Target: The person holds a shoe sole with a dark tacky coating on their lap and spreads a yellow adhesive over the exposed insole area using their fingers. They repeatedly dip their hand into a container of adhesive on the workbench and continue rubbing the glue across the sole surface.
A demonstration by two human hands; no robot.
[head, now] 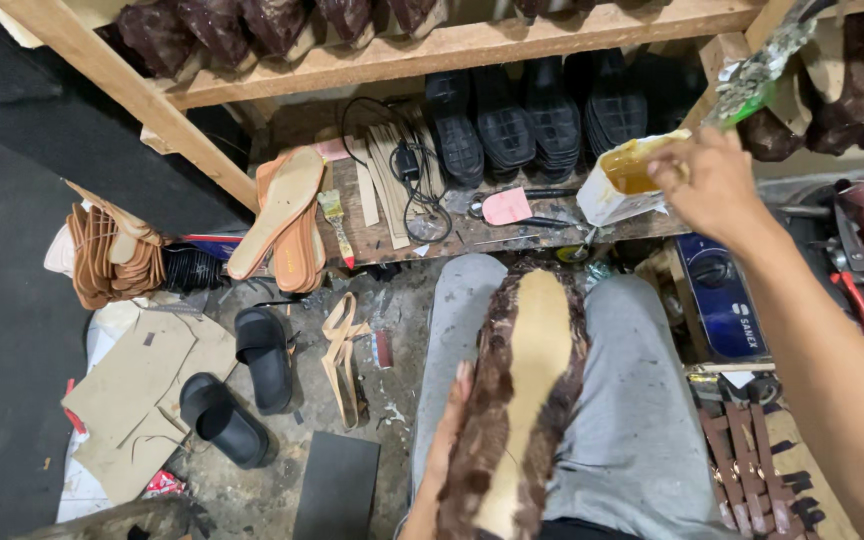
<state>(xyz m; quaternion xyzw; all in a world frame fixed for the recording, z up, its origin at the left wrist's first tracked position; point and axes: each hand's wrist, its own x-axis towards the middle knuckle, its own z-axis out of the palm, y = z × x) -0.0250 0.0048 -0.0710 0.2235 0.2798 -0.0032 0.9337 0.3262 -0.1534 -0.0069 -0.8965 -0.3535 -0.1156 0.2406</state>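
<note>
Left hand [449,425] beside lengthwise, toe-forward insole [532,370]

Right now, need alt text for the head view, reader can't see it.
Seen from above, a seated person's left hand steadies a fur-edged shoe piece with a tan insole on their lap, while the right hand reaches to an open white container of amber glue on a cluttered wooden workbench. Black soles line the shelf behind; black sandals lie on the floor.

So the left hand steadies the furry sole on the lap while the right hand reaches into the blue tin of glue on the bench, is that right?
Not quite. The head view shows the right hand at a white glue container, not a blue tin. The rest holds: the left hand steadies the furry sole on the lap.
</note>
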